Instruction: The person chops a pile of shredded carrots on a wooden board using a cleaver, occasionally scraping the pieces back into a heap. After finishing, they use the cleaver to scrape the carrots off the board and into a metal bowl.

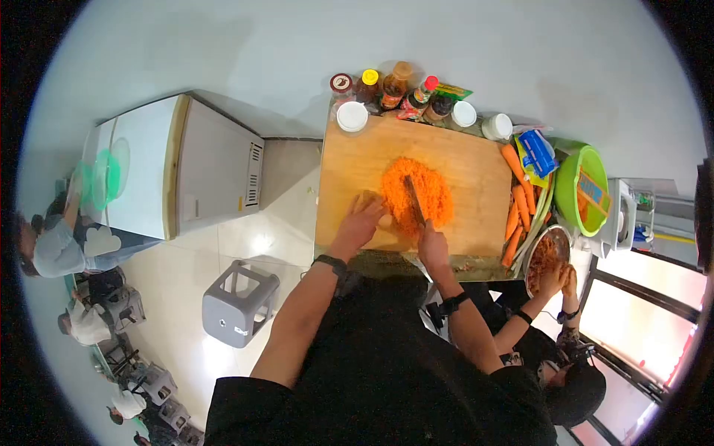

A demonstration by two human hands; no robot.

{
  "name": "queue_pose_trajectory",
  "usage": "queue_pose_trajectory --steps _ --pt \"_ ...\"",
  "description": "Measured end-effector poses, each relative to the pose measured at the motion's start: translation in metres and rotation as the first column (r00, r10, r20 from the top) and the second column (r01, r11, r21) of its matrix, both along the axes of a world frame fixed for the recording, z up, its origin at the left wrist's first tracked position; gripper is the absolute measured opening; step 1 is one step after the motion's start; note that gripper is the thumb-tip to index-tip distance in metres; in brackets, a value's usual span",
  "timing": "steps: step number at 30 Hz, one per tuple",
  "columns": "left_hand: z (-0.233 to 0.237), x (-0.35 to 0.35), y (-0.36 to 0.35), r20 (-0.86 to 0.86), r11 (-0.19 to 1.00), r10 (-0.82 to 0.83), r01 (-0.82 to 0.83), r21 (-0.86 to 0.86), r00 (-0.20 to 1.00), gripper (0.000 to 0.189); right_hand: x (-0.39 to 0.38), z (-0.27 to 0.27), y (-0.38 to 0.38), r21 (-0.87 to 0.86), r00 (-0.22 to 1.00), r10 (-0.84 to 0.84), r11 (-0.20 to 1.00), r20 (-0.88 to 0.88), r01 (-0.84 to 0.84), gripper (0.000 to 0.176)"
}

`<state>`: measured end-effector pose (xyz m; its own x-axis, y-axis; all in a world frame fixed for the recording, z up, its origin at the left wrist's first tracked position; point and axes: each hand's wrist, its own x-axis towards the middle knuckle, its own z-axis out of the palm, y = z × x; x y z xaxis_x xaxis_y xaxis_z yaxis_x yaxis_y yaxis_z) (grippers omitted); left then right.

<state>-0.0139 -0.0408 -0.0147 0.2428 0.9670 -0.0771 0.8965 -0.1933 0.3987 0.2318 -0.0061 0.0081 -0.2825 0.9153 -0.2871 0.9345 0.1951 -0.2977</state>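
A heap of finely chopped orange carrot [435, 195] lies in the middle of the wooden cutting board [476, 167]. My right hand [432, 245] is wrapped round the handle of a knife [413, 199], whose dark blade lies over the heap. At the heap's left edge my left hand [361, 221] rests on the board, fingers spread and fingertips near the carrot bits, holding nothing. Whole carrots [513, 221] lie along the board's right side, beside long green stalks [544, 201].
Bottles and jars [395, 85] line the board's far edge. A green basin [582, 186] stands at the right. Beside me a co-worker's hands [556, 281] are at a metal bowl [541, 253] of reddish food. A grey stool [238, 303] and white freezer [216, 160] are left; other people sit farther off.
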Motion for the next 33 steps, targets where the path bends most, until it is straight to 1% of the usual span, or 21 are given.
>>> queue_pose_trajectory --steps 2,3,5,6,8,9,11,12,14,15,17,18,20,21,23,26,27,29,30,32,33 --pt "0.0 -0.005 0.002 -0.112 0.993 0.084 -0.093 -0.071 0.99 0.055 -0.012 0.043 0.016 -0.18 0.999 -0.033 0.983 -0.024 0.028 0.029" --pt "-0.003 -0.008 -0.004 -0.113 0.992 0.092 -0.101 -0.078 0.989 0.055 -0.011 0.041 0.013 -0.187 0.999 -0.024 0.982 -0.024 0.019 0.029" --pt "-0.009 -0.015 -0.008 -0.112 0.996 0.087 -0.089 -0.009 0.99 0.059 -0.009 0.034 0.008 -0.104 0.991 -0.128 0.987 -0.041 0.123 0.025" --pt "-0.008 -0.015 -0.006 -0.109 0.997 0.078 -0.08 -0.006 0.991 0.059 -0.005 0.028 0.01 -0.101 0.99 -0.137 0.986 -0.038 0.133 0.025" --pt "-0.004 -0.017 -0.003 -0.175 0.994 0.017 -0.035 -0.102 0.985 0.057 0.002 0.011 0.015 -0.126 0.996 -0.09 0.988 -0.012 0.088 0.029" --pt "-0.006 -0.017 -0.001 -0.174 0.994 0.024 -0.042 -0.097 0.984 0.057 0.001 0.016 0.018 -0.12 0.996 -0.083 0.989 -0.012 0.081 0.029" --pt "-0.012 -0.019 -0.005 -0.175 0.997 0.019 -0.033 -0.073 0.984 0.055 -0.005 0.035 0.015 -0.151 0.988 -0.148 0.979 -0.047 0.14 0.027" --pt "-0.015 -0.021 -0.005 -0.177 0.997 0.023 -0.036 -0.072 0.984 0.055 -0.005 0.027 0.014 -0.15 0.988 -0.145 0.979 -0.049 0.136 0.027" --pt "-0.019 -0.02 -0.01 -0.149 1.0 0.013 -0.012 0.013 0.989 0.055 -0.001 0.002 0.005 -0.089 0.993 -0.114 0.99 -0.018 0.111 0.03" --pt "-0.015 -0.017 -0.012 -0.144 1.0 0.01 -0.009 0.008 0.989 0.055 0.002 0.008 0.002 -0.093 0.993 -0.116 0.989 -0.013 0.115 0.03" --pt "-0.004 -0.021 0.0 -0.135 0.994 0.009 -0.023 -0.108 0.991 0.053 -0.007 0.024 0.012 -0.113 0.99 -0.133 0.986 -0.053 0.127 0.03" --pt "-0.01 -0.022 -0.001 -0.136 0.993 0.015 -0.03 -0.11 0.991 0.053 -0.008 0.023 0.011 -0.115 0.99 -0.127 0.986 -0.054 0.12 0.03" --pt "-0.022 -0.02 -0.002 -0.184 0.998 -0.013 0.001 -0.065 0.983 0.054 -0.006 0.021 0.005 -0.067 0.992 -0.125 0.99 -0.019 0.124 0.031" --pt "-0.018 -0.02 0.002 -0.182 0.998 -0.02 0.01 -0.059 0.983 0.054 -0.006 0.014 0.006 -0.061 0.991 -0.134 0.989 -0.017 0.132 0.031" --pt "-0.005 -0.024 0.001 -0.188 0.998 -0.052 0.045 -0.041 0.981 0.05 -0.006 -0.003 0.006 -0.029 0.997 -0.078 0.996 0.018 0.079 0.03" --pt "-0.011 -0.027 -0.001 -0.159 0.999 -0.04 0.041 0.005 0.986 0.051 -0.009 0.024 0.017 -0.099 0.997 -0.073 0.992 0.026 0.075 0.028" --pt "-0.014 -0.027 -0.003 -0.159 0.999 -0.04 0.04 0.001 0.986 0.051 -0.011 0.023 0.012 -0.102 0.997 -0.072 0.992 0.026 0.074 0.028" --pt "-0.02 -0.023 0.0 -0.18 0.999 -0.039 0.041 0.003 0.983 0.051 -0.015 0.023 0.007 -0.044 0.987 -0.097 0.995 -0.127 0.092 0.027" --pt "-0.02 -0.021 0.001 -0.174 0.999 -0.045 0.046 0.005 0.984 0.051 -0.011 0.014 0.007 -0.042 0.987 -0.102 0.994 -0.121 0.097 0.027" --pt "-0.011 -0.023 0.003 -0.173 0.999 -0.035 0.028 -0.043 0.984 0.05 -0.006 -0.015 0.009 -0.005 0.997 -0.026 1.0 -0.077 0.026 0.025" --pt "-0.008 -0.024 0.005 -0.175 0.999 -0.028 0.022 -0.038 0.984 0.05 -0.009 -0.003 0.013 0.0 0.997 -0.02 1.0 -0.078 0.02 0.025"
